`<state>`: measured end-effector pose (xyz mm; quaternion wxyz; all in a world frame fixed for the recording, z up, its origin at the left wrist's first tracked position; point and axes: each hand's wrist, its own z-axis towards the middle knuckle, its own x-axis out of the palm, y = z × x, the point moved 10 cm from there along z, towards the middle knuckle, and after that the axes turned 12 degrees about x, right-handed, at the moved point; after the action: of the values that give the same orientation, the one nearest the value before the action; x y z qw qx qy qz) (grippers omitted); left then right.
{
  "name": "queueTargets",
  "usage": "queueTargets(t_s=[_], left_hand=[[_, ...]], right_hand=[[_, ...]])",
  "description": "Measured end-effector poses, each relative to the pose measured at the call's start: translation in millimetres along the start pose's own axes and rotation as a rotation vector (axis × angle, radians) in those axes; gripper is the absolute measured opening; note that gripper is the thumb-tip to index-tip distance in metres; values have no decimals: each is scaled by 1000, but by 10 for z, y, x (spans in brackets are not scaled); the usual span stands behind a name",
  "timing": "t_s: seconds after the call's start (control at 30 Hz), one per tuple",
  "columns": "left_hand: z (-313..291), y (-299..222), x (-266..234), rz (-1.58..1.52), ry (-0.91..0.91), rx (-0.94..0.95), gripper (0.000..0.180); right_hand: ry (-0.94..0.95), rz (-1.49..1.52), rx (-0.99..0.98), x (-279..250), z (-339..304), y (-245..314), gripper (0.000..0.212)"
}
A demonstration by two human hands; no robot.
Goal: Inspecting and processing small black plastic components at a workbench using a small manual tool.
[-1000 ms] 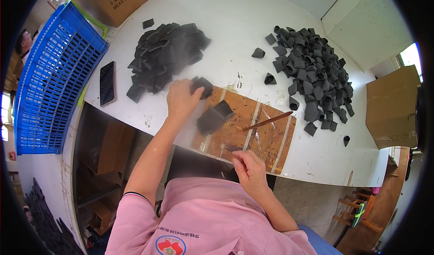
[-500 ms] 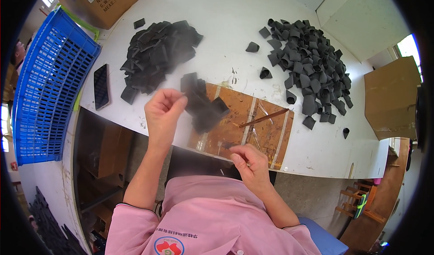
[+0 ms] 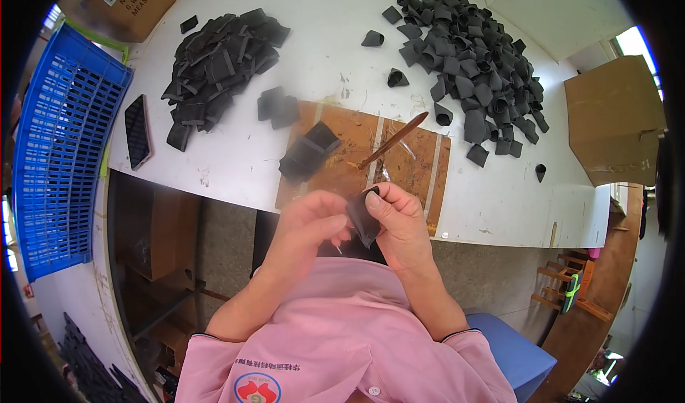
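My right hand (image 3: pixel 401 221) pinches a folded black fabric piece (image 3: pixel 366 221) between thumb and fingers, above the near edge of the table. Curled against that piece's left side is my left hand (image 3: pixel 308 226), slightly blurred. A thin pale sliver pokes out below its fingertips, too small to name. Just beyond my hands lies a brown, tape-striped board (image 3: pixel 435 189) with a slim brown stick (image 3: pixel 394 140) slanting across it. Flat black pieces (image 3: pixel 309 152) rest on the board's left part, and a blurred pair (image 3: pixel 278 107) sits at its far left corner.
A pile of flat black pieces (image 3: pixel 221 64) is at the far left, a heap of cone-shaped black pieces (image 3: pixel 474 67) at the far right. A phone (image 3: pixel 138 132), blue basket (image 3: pixel 68 153) and carton (image 3: pixel 125 7) stand left. Another cardboard box (image 3: pixel 615 121) is right.
My left hand has left the black pieces on the board and come to my right hand. The black piece shows plainly between them. The stick's far end has swung away from me; the view has shifted.
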<state>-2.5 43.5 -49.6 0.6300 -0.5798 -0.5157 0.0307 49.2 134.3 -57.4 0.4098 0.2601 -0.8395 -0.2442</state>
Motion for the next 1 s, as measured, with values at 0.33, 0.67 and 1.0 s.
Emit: queueTargets(t_s=[0.33,0.67,1.0], left_hand=[[-10,82,-43,149,-13,76,10],[-92,-123,150,655,-8,336,6],[43,4,98,5,-133,8,14]], right_hand=[[-60,-220,-49,-86,-48,8,14],[-251,-1049,-710,312,-529,468,15],[-334,-769,-508,11,-296,392,6]])
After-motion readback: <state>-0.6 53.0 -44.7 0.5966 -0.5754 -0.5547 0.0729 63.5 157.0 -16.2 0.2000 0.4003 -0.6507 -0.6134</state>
